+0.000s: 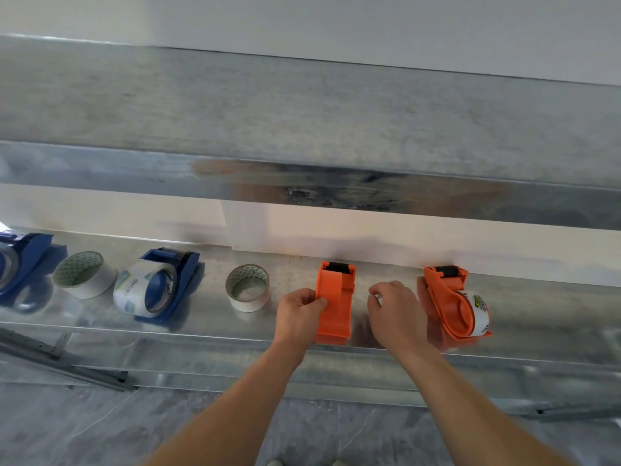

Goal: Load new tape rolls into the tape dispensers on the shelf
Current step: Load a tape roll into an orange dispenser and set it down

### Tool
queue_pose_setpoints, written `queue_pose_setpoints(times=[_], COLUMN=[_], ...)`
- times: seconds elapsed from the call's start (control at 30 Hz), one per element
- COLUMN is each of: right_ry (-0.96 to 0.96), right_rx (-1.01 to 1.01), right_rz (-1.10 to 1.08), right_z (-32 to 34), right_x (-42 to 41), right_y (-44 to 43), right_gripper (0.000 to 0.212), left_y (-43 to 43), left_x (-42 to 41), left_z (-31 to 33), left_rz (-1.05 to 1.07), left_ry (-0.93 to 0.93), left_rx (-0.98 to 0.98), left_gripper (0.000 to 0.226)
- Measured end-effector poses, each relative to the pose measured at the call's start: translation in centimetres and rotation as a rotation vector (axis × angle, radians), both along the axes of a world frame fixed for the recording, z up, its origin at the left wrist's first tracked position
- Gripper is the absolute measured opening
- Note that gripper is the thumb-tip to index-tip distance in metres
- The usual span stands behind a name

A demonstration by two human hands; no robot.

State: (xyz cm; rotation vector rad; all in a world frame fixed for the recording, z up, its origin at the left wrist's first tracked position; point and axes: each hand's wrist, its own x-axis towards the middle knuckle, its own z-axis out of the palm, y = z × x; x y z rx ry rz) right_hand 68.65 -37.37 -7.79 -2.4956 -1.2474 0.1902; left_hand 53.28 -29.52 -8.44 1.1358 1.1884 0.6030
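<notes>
1. A shiny metal shelf [554, 314] runs left to right against a white wall [336, 21]. An upper shelf [302, 112] hangs over it, and there's grey floor [100, 432] below with a dark metal rail [50, 358] lying at the left.
2. Along the shelf from the left: a cut-off blue dispenser [20, 264], a first loose roll [84, 274], a loaded blue dispenser [164, 287], then a second loose roll [248, 287] lying flat.
3. The left hand [299, 314] grips the left side of the empty orange dispenser [336, 304], which stands at mid-shelf.
4. The right hand [396, 314] sits between that one and the loaded orange dispenser [453, 304] with its fingers curled; whether they pinch anything, I cannot tell.
</notes>
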Motion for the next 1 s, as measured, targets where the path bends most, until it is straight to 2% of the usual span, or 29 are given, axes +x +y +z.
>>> queue_pose_setpoints(times=[0.1, 0.17, 0.4, 0.57, 0.8, 1.0], right_ry=[0.039, 0.043, 0.097, 0.125, 0.132, 0.125], right_rx=[0.003, 0.0, 0.018, 0.027, 0.036, 0.044], right_rz=[0.023, 0.033, 0.03, 0.038, 0.034, 0.021], right_z=[0.4, 0.5, 0.5, 0.4, 0.6, 0.6], right_x=[-0.7, -1.0, -1.7, -2.2, -2.5, -2.7], right_y=[0.4, 0.3, 0.3, 0.6, 0.8, 0.9], right_gripper=[0.026, 0.027, 0.025, 0.026, 0.025, 0.025], left_y=[-0.5, -0.8, -1.5, -1.6, -1.6, -1.3], left_x=[-0.2, -0.4, -0.8, -0.8, -0.9, -1.3], left_z=[-0.1, -0.7, -1.4, -0.9, -0.3, 0.0], left_rz=[-0.029, -0.057, -0.149, -0.17, -0.155, -0.118], left_ry=[0.045, 0.089, 0.193, 0.222, 0.192, 0.145], left_rx=[0.033, 0.058, 0.103, 0.105, 0.097, 0.09], left_gripper=[0.014, 0.024, 0.027, 0.012, 0.009, 0.042])
